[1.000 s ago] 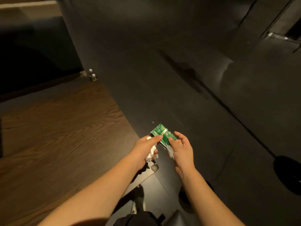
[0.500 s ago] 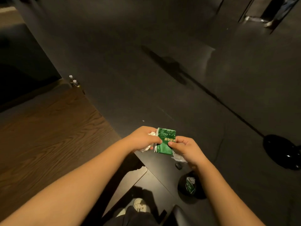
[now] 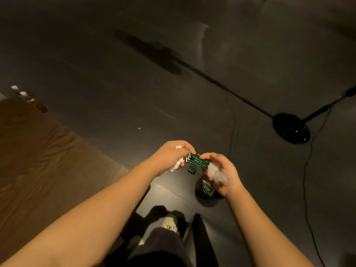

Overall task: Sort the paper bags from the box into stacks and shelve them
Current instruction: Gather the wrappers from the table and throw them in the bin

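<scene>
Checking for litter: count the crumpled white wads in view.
2: one white wad gripped in the left hand, one clear-white wad in the right hand. Others may be hidden.

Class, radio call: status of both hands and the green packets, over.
Left hand and right hand each pinch an end of the green packet stack. Crumpled white paper in left, clear plastic wrap in right. Nothing blocking.

A stack of packets (image 3: pixel 197 161) spans between the left hand (image 3: pixel 171 157) and right hand (image 3: pixel 221 173). The desk (image 3: pixel 48 160) lies left of the hands. A round bin (image 3: pixel 204 191) sits on the floor (image 3: pixel 134 74) under the right hand. A lamp base (image 3: pixel 290 128) stands well right.
</scene>
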A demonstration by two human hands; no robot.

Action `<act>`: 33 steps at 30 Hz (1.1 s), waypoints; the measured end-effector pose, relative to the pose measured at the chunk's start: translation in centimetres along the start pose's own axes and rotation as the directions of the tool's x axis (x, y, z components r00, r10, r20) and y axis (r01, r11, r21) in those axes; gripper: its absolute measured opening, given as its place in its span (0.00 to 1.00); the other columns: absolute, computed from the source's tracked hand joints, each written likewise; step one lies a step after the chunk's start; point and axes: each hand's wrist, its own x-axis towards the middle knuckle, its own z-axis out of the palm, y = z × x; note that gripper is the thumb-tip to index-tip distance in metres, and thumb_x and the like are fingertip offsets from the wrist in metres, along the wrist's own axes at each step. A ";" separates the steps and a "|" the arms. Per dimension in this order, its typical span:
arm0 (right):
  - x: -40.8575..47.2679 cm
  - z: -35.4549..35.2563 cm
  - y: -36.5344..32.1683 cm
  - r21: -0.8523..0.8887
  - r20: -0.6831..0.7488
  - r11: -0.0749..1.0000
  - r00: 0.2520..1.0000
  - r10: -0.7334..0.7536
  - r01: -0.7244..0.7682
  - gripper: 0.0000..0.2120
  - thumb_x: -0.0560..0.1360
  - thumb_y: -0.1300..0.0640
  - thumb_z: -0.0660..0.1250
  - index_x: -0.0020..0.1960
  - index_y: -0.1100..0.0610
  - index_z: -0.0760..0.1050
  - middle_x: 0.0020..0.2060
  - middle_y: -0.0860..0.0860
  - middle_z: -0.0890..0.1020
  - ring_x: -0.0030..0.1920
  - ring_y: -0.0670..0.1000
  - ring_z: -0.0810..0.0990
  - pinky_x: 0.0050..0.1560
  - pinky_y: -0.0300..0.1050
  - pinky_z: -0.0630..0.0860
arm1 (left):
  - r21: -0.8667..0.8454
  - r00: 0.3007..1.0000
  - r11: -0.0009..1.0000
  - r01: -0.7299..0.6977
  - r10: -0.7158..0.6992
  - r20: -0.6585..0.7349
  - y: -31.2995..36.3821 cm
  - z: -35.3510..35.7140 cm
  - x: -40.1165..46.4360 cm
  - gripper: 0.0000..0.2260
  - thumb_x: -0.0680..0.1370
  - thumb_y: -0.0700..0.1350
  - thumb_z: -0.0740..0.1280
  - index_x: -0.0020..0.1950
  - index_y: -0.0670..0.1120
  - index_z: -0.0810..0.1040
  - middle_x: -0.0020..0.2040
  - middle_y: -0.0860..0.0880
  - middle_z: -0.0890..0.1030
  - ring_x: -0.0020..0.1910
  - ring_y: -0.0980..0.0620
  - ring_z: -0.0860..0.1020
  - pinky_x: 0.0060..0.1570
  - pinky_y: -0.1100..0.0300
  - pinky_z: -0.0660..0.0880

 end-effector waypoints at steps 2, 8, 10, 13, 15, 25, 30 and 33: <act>0.8 -1.5 0.6 -0.132 -0.065 0.990 0.996 -0.061 0.052 0.11 0.78 0.63 0.63 0.43 0.58 0.83 0.37 0.57 0.80 0.26 0.47 0.73 0.25 0.37 0.67 | -0.056 0.994 0.998 -0.003 -0.003 -0.105 -1.0 1.7 1.9 0.13 0.78 0.39 0.61 0.45 0.51 0.83 0.36 0.49 0.78 0.28 0.52 0.75 0.29 0.62 0.70; 3.8 -7.7 3.4 -0.280 -0.181 0.950 0.964 -0.193 0.137 0.15 0.77 0.68 0.64 0.55 0.50 0.79 0.47 0.52 0.84 0.43 0.48 0.81 0.44 0.41 0.77 | -0.187 0.975 0.972 0.140 -0.168 -0.145 -4.9 7.6 7.7 0.10 0.76 0.52 0.70 0.43 0.45 0.80 0.30 0.48 0.76 0.26 0.52 0.73 0.28 0.63 0.69; 4.7 -10.1 4.3 -0.299 -0.222 0.946 0.956 -0.192 0.121 0.14 0.77 0.68 0.65 0.57 0.52 0.78 0.46 0.53 0.83 0.42 0.48 0.80 0.44 0.40 0.77 | -0.107 0.984 0.982 0.153 -0.161 -0.076 -6.1 9.2 9.3 0.07 0.76 0.47 0.71 0.47 0.43 0.80 0.33 0.46 0.76 0.26 0.53 0.73 0.25 0.67 0.68; 6.1 -12.8 5.4 -0.348 -0.269 0.937 0.952 -0.144 0.043 0.09 0.76 0.66 0.67 0.50 0.54 0.79 0.42 0.53 0.83 0.42 0.51 0.79 0.45 0.43 0.76 | -0.024 0.987 0.990 0.137 -0.138 -0.080 -7.6 10.6 11.8 0.06 0.76 0.42 0.71 0.51 0.41 0.80 0.33 0.46 0.76 0.24 0.56 0.73 0.19 0.70 0.63; 7.4 -14.6 6.4 -0.394 -0.299 0.919 0.948 -0.109 -0.019 0.05 0.76 0.62 0.68 0.44 0.55 0.80 0.38 0.55 0.81 0.41 0.54 0.76 0.44 0.47 0.73 | 0.035 0.989 0.990 0.134 -0.131 -0.072 -8.7 11.4 13.6 0.05 0.76 0.41 0.71 0.50 0.42 0.81 0.37 0.44 0.80 0.29 0.52 0.76 0.23 0.68 0.66; 14.9 -23.5 11.7 -0.520 -0.446 0.846 0.882 -0.149 -0.120 0.11 0.74 0.60 0.71 0.33 0.53 0.77 0.30 0.52 0.80 0.34 0.50 0.76 0.40 0.45 0.73 | 0.402 0.998 0.914 -0.056 0.044 0.040 -15.0 15.9 24.4 0.01 0.76 0.43 0.71 0.45 0.48 0.80 0.33 0.54 0.75 0.30 0.57 0.70 0.24 0.65 0.65; 18.1 -28.2 15.2 -0.472 -0.494 0.870 0.860 -0.127 -0.143 0.09 0.73 0.63 0.72 0.36 0.54 0.77 0.30 0.50 0.79 0.31 0.46 0.76 0.39 0.42 0.75 | 0.489 0.998 0.872 -0.034 0.006 0.058 -20.4 18.8 29.2 0.05 0.76 0.44 0.71 0.41 0.50 0.78 0.31 0.53 0.74 0.30 0.53 0.72 0.31 0.63 0.68; 19.7 -30.6 17.4 -0.511 -0.509 0.846 0.846 -0.156 -0.152 0.11 0.73 0.64 0.72 0.38 0.52 0.72 0.30 0.49 0.75 0.30 0.46 0.72 0.34 0.40 0.72 | 0.536 0.998 0.844 -0.016 -0.015 0.055 -23.2 20.0 31.3 0.03 0.76 0.45 0.70 0.42 0.49 0.80 0.32 0.53 0.75 0.31 0.51 0.73 0.34 0.61 0.70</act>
